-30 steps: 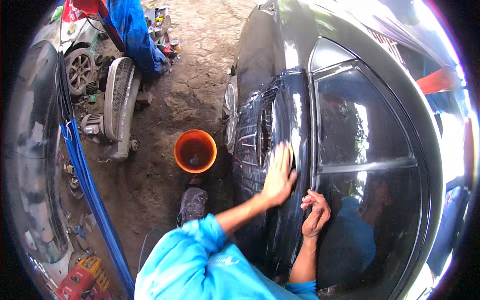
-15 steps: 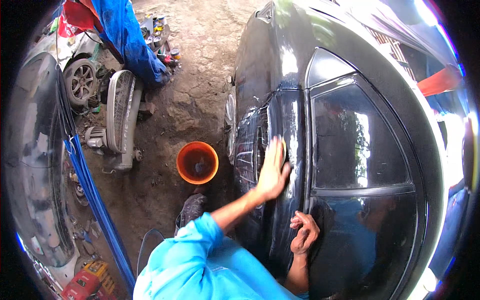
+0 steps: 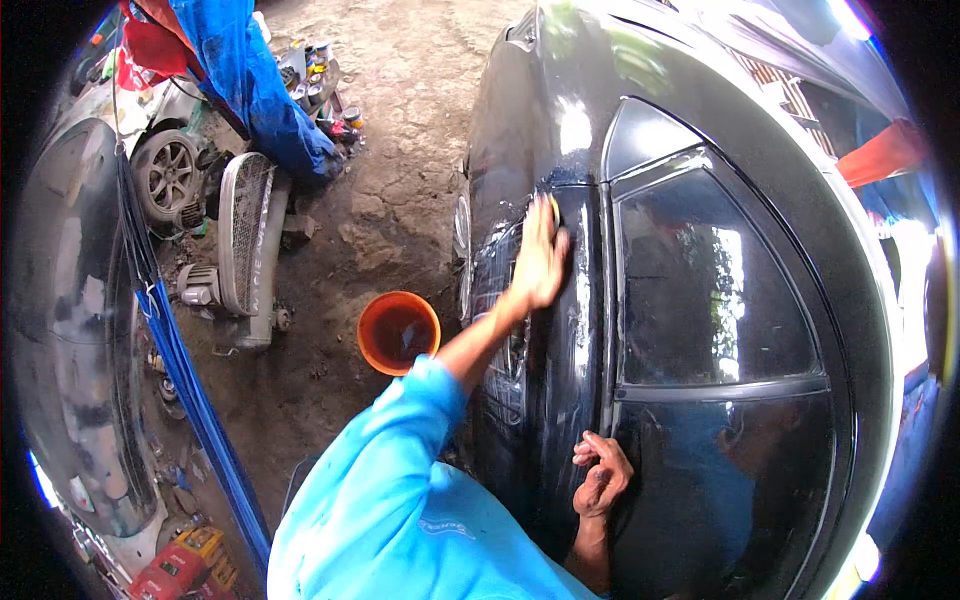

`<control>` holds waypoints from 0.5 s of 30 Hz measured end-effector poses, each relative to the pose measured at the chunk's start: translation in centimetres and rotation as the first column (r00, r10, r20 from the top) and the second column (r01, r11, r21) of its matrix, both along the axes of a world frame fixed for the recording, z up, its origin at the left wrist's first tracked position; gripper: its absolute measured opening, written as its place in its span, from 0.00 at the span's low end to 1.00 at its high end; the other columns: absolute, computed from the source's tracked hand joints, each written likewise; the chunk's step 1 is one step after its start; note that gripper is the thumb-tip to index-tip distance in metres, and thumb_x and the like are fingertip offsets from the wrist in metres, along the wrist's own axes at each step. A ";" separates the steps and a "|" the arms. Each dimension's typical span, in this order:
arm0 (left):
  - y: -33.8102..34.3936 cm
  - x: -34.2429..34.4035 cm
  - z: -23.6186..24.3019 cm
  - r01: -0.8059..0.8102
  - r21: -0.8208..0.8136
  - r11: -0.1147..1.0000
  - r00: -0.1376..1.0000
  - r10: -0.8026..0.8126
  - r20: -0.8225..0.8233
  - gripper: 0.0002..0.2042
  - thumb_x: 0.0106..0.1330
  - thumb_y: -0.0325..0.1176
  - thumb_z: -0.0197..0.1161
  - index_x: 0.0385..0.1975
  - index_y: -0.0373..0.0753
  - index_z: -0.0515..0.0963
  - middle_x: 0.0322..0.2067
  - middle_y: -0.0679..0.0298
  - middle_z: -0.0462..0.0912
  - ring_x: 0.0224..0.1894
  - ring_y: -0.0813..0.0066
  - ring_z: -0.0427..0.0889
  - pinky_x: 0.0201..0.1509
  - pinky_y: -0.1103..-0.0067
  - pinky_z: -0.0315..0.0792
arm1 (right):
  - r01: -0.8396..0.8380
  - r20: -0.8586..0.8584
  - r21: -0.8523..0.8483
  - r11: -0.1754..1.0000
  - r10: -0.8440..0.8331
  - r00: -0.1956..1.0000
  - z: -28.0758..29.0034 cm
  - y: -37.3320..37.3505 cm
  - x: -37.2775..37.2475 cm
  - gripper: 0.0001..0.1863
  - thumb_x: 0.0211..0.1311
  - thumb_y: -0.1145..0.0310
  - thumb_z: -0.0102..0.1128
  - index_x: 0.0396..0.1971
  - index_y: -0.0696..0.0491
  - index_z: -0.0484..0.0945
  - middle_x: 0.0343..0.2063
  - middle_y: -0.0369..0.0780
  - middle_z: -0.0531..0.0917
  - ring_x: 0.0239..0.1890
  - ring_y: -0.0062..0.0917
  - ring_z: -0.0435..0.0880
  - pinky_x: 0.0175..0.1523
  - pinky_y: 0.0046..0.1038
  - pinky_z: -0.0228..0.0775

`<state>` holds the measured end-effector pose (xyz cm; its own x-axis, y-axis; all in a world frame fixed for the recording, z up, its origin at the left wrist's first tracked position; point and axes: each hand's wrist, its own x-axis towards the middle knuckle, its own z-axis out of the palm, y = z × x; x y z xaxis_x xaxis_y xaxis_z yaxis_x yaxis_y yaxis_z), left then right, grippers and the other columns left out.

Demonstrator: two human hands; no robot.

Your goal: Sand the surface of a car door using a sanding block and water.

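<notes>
Head view: left hand, open and flat, covers a yellow-edged pad on the black car at one o'clock; right hand, loosely half-open, is by the window at five. White lettering marks a grey mesh guard toward nine.

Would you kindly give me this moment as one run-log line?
left hand: flat over something yellow, mostly hidden, at black car | right hand: loosely curled by window glass | orange bucket: on ground, liquid inside
</notes>
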<state>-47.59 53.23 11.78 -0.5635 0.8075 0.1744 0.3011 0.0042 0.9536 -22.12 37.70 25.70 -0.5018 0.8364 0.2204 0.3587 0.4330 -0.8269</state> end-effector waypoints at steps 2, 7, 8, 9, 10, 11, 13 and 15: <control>2.9 -2.7 -0.7 -0.066 -0.029 0.997 0.997 0.067 0.039 0.32 0.76 0.45 0.41 0.71 0.27 0.48 0.72 0.41 0.45 0.76 0.50 0.41 0.78 0.66 0.37 | -0.017 -0.008 -0.009 1.000 0.017 1.000 -0.3 0.0 0.1 0.34 0.72 0.42 0.43 0.45 0.62 0.81 0.27 0.43 0.83 0.24 0.24 0.81 0.30 0.22 0.74; -7.7 6.6 0.6 0.197 -0.031 0.980 0.980 -0.198 0.000 0.35 0.72 0.36 0.49 0.73 0.30 0.41 0.74 0.44 0.39 0.77 0.52 0.35 0.78 0.63 0.31 | 0.022 -0.021 -0.040 0.999 -0.023 1.000 -0.2 0.0 0.6 0.34 0.71 0.41 0.45 0.45 0.62 0.81 0.28 0.43 0.83 0.25 0.24 0.81 0.31 0.22 0.75; -9.2 7.5 0.9 0.217 -0.022 0.976 0.976 -0.216 0.028 0.35 0.71 0.33 0.50 0.73 0.30 0.42 0.74 0.44 0.38 0.77 0.52 0.35 0.78 0.63 0.32 | 0.023 -0.015 -0.038 0.999 -0.024 1.000 -0.1 0.0 0.6 0.34 0.71 0.41 0.45 0.45 0.62 0.81 0.28 0.43 0.83 0.25 0.24 0.81 0.31 0.22 0.75; -8.1 6.7 0.8 0.172 0.000 0.985 0.985 -0.172 -0.020 0.34 0.72 0.35 0.49 0.73 0.30 0.42 0.74 0.44 0.39 0.77 0.51 0.36 0.79 0.64 0.32 | 0.023 -0.014 -0.038 0.999 -0.024 1.000 -0.1 0.0 0.7 0.34 0.71 0.41 0.45 0.45 0.62 0.81 0.28 0.43 0.83 0.25 0.24 0.81 0.31 0.22 0.75; -6.1 5.0 0.9 0.121 0.017 0.992 0.990 -0.120 -0.068 0.34 0.73 0.36 0.48 0.73 0.29 0.43 0.74 0.44 0.39 0.77 0.51 0.36 0.79 0.64 0.33 | 0.017 -0.009 -0.038 0.999 -0.017 1.000 0.0 -0.1 0.8 0.34 0.71 0.41 0.45 0.45 0.62 0.81 0.28 0.43 0.83 0.26 0.24 0.81 0.31 0.22 0.75; -3.0 2.6 0.6 0.051 -0.002 0.999 0.998 -0.051 -0.040 0.33 0.75 0.40 0.45 0.72 0.28 0.44 0.74 0.43 0.41 0.77 0.51 0.38 0.79 0.65 0.35 | 0.005 -0.008 -0.037 0.999 -0.005 1.000 0.0 -0.1 0.6 0.34 0.71 0.41 0.45 0.45 0.62 0.81 0.28 0.43 0.83 0.26 0.24 0.81 0.31 0.22 0.75; 2.4 -2.1 -1.0 -0.069 -0.052 0.996 0.996 0.066 -0.057 0.32 0.76 0.44 0.42 0.71 0.28 0.47 0.73 0.41 0.46 0.76 0.50 0.42 0.78 0.66 0.39 | -0.018 -0.014 -0.045 0.999 0.018 1.000 -0.2 -0.1 -0.2 0.34 0.71 0.41 0.44 0.45 0.62 0.81 0.28 0.44 0.82 0.26 0.25 0.81 0.31 0.22 0.75; 2.3 -1.6 -0.7 -0.048 -0.046 0.998 0.999 0.047 -0.001 0.32 0.76 0.43 0.44 0.71 0.27 0.47 0.72 0.41 0.46 0.76 0.49 0.42 0.78 0.65 0.39 | -0.013 -0.003 -0.046 0.999 0.013 1.000 0.0 -0.2 0.2 0.34 0.71 0.41 0.44 0.45 0.62 0.81 0.28 0.44 0.82 0.26 0.25 0.81 0.31 0.22 0.75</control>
<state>-49.22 55.55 11.07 -0.6013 0.7870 0.1382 0.2998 0.0619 0.9520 -21.96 37.55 25.67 -0.5121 0.8391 0.1833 0.3510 0.3992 -0.8470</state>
